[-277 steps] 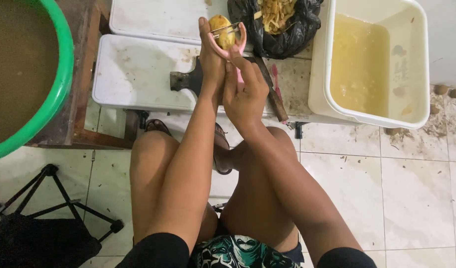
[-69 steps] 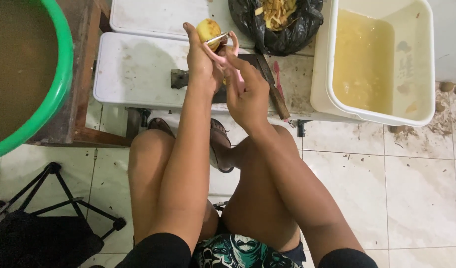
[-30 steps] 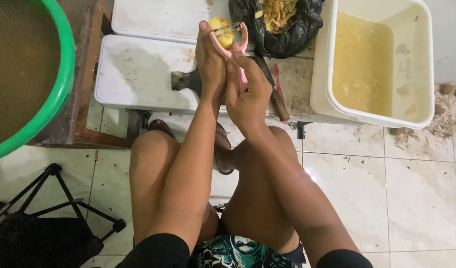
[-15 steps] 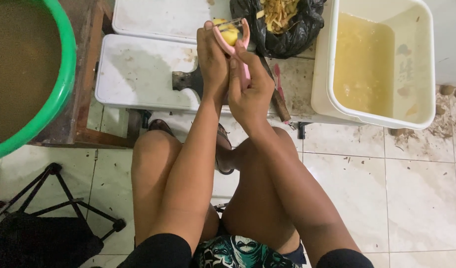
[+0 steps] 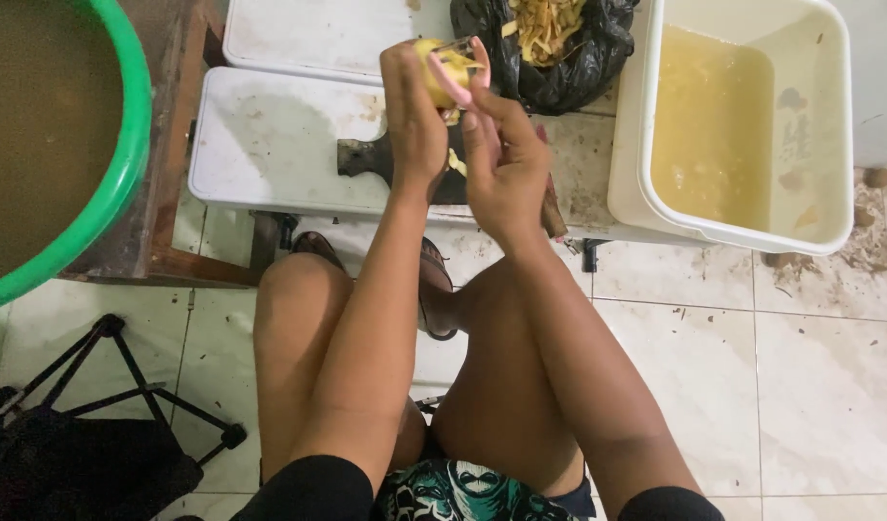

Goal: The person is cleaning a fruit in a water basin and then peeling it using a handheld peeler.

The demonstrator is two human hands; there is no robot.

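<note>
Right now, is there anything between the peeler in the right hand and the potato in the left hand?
Nothing visible. The left hand holds the potato, and the pink peeler in the right hand lies directly against it.

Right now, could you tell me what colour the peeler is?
Pink, the peeler in the right hand; head view.

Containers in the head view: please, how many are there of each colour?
Green basin: 1
White tub with yellowish liquid: 1
Black bag of peelings: 1
Total: 3
</note>
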